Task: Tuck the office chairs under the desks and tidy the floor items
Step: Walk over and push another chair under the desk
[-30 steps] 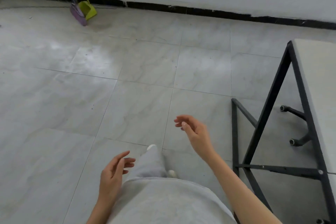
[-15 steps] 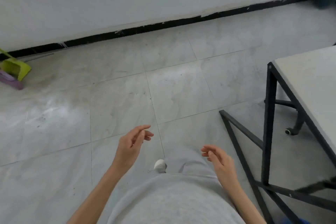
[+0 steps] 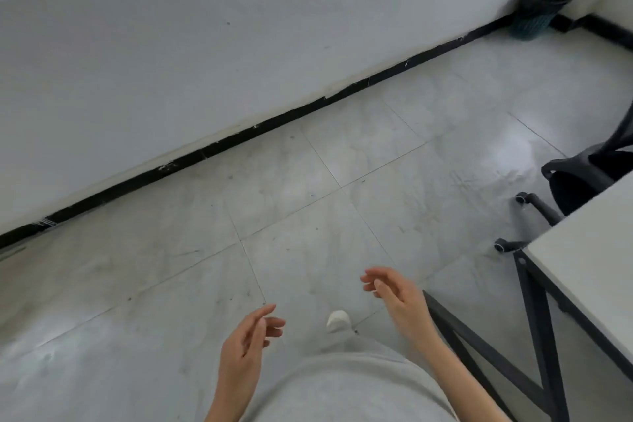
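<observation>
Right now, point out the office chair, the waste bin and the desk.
office chair [image 3: 579, 187], head view, on the dark seat.
waste bin [image 3: 537, 15], head view, on its mesh side wall.
desk [image 3: 589, 264], head view, on the bare pale top.

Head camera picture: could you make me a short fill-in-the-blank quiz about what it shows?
1. Both hands, left and right, hold ____.
2. The waste basket stands in the room's ____.
3. The office chair is ____ in colour.
4. The desk has a ____ top on its black frame.

Missing words: nothing; corner; black; white
</observation>
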The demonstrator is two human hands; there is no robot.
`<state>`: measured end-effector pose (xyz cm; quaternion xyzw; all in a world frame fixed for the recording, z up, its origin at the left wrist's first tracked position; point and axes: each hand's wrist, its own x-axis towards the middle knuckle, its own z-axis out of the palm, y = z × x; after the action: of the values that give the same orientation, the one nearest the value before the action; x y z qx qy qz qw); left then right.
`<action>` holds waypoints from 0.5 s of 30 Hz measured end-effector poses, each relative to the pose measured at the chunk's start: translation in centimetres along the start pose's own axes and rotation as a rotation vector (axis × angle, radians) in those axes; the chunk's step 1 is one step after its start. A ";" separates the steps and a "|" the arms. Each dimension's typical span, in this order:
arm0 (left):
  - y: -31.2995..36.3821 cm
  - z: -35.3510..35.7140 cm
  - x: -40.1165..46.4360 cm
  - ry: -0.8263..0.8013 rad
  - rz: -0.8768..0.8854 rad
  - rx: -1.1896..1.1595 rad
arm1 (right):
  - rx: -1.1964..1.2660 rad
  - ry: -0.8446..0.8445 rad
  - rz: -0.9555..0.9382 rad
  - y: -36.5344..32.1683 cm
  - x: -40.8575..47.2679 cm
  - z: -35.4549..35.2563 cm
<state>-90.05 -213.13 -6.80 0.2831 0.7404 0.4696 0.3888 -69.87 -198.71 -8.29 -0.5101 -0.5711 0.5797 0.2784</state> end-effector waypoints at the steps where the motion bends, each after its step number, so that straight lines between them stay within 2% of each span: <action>1: 0.7 -0.1 1.9 0.010 -0.008 0.009 | -0.007 -0.013 -0.023 -1.5 2.6 0.0; 8: 5.9 2.8 17.6 -0.069 0.010 0.058 | 0.021 0.041 -0.077 -7.3 18.7 -0.6; 12: 10.1 6.5 29.7 -0.253 0.053 0.139 | 0.017 0.158 0.012 -6.8 26.5 -2.1; 15: 15.3 9.4 38.7 -0.407 0.097 0.186 | 0.037 0.311 0.132 -6.4 30.2 -3.6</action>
<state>-102.09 -172.26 -7.21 0.4419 0.6722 0.3508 0.4794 -78.06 -168.76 -9.83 -0.6247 -0.4757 0.5212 0.3343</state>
